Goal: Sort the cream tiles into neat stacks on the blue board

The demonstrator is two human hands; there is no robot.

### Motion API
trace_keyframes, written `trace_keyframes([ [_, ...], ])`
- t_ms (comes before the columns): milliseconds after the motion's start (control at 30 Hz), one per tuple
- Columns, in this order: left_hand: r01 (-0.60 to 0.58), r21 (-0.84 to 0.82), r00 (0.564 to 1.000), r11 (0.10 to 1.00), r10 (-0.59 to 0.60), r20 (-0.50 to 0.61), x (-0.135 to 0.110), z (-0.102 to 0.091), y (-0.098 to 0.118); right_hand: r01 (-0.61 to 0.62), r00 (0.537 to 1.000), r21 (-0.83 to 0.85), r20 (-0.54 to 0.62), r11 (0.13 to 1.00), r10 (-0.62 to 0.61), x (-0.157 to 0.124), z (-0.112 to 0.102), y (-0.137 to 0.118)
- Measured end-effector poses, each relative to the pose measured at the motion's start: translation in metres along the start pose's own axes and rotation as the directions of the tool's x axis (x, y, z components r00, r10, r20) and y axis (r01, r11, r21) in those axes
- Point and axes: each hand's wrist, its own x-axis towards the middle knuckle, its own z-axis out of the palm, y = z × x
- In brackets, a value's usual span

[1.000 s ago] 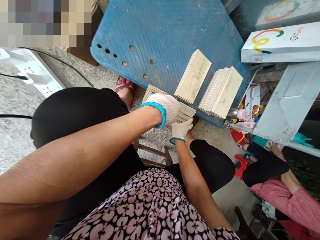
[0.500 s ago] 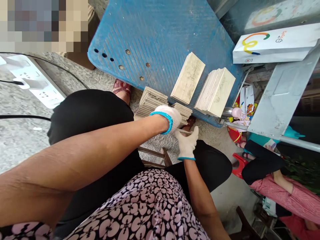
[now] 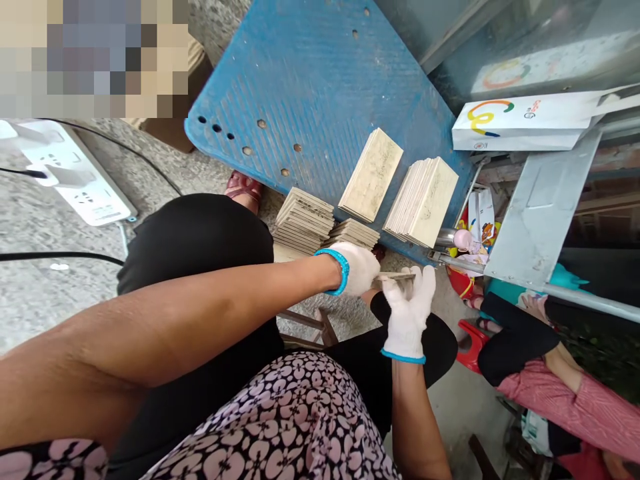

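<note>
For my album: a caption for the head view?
Gloved left hand and right hand hold a thin slat beside stacks under a blue table.

A thin pale slat lies level, pinched between both gloved hands.

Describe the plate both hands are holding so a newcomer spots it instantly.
Start at the blue board and drop past its near edge, below the plate stacks. The thin plate is pinched between left hand and right hand, the only one off a stack, seen edge-on.

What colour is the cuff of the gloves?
Bright blue cuff on white gloves, clearest in the head view on the left hand.
</note>
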Motion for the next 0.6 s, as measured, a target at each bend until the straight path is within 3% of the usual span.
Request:
trace_keyframes([
  [133,0.099,-0.029,0.995,0.995,-0.099,-0.007,-0.012,-0.028,0.001,-0.065,0.997,0.064,0.046,0.996,0.062,0.000,0.005,0.019],
  [267,0.183,-0.151,0.983,0.971,-0.185,0.002,-0.022,-0.050,-0.001,-0.113,0.966,-0.192,0.208,0.975,0.153,-0.009,0.021,0.029],
  [400,0.277,-0.235,0.956,0.932,-0.291,-0.028,-0.025,-0.060,-0.008,-0.045,0.967,-0.337,0.223,0.941,0.126,-0.012,0.037,0.026],
  [600,0.363,-0.286,0.913,0.887,-0.400,-0.084,-0.021,-0.060,-0.015,0.079,0.970,-0.300,0.241,0.951,-0.004,0.003,0.054,0.016],
])
